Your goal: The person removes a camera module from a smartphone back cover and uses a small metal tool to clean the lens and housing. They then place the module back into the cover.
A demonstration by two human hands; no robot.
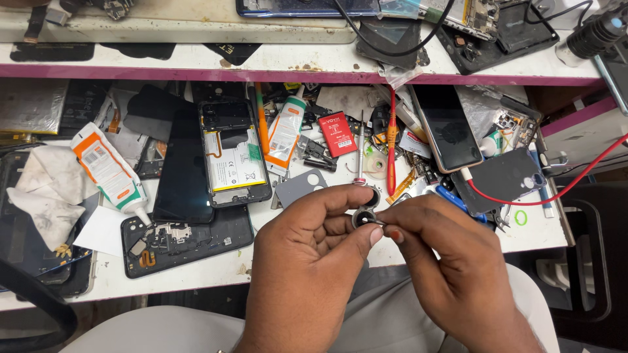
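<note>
Both hands meet over the lap, just in front of the surface (196, 271). The left hand (307, 261) has its grip closed on a small dark camera ring (364, 216), thumb and fingers pinching it. The right hand (445, 255) pinches a thin metal tool (378, 223) touching the ring. An opened phone (234, 153) lies behind.
</note>
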